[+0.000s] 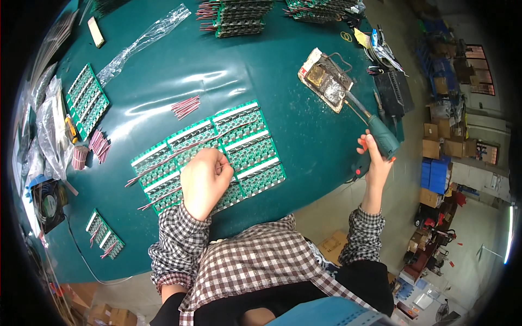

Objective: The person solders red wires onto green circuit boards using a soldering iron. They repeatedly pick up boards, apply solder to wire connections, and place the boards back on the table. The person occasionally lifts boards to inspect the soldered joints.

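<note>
Several green circuit boards lie joined in a block on the table before me, with thin red and black wires across them. My left hand rests over the middle of this block, fingers pinched together; what is between them is hidden. My right hand, off to the right, grips the green handle of a soldering iron. The iron's metal shaft points up and left, its front end at a stained solder tray with a wire iron rest. Above the boards lies a small bundle of red wires.
Stacks of wired boards stand at the far edge. On the left are another board, red wire bundles, plastic bags, a small fan and a small board. A black box sits far right.
</note>
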Demonstrator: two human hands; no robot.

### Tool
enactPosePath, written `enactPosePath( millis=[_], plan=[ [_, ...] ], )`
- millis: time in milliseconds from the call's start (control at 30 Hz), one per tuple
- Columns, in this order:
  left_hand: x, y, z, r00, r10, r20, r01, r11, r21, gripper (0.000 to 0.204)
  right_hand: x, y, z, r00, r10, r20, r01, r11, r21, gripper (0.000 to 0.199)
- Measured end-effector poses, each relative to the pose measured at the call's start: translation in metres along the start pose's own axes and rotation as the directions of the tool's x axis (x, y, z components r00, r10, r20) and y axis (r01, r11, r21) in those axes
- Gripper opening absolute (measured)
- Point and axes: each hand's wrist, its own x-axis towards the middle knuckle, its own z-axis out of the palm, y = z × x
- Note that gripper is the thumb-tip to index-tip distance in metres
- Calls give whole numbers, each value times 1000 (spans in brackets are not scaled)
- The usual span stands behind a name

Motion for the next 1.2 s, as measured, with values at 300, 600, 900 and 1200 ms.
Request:
enactPosePath(
  millis=[300, 600, 900, 1200],
  plan=[
    [0, 0, 0, 1000, 5, 6, -5, 1000, 19, 7, -12, -1, -7, 1000, 31, 3, -31, 987, -158, 28],
    [1, -2, 0, 999, -25, 32, 24, 999, 27, 6, -62, -18, -25, 992, 81, 99, -114, 916, 384, 30],
    [0, -6, 3, 1000, 20, -11, -20, 1000, 3, 5, -80, -18, -17, 938, 106, 330, -284, 780, 557, 42],
    [0, -13, 9, 1000, 11, -13, -11, 1000, -25, 6, -100, -11, -1, 900, 114, 421, -338, 792, 508, 44]
  ],
)
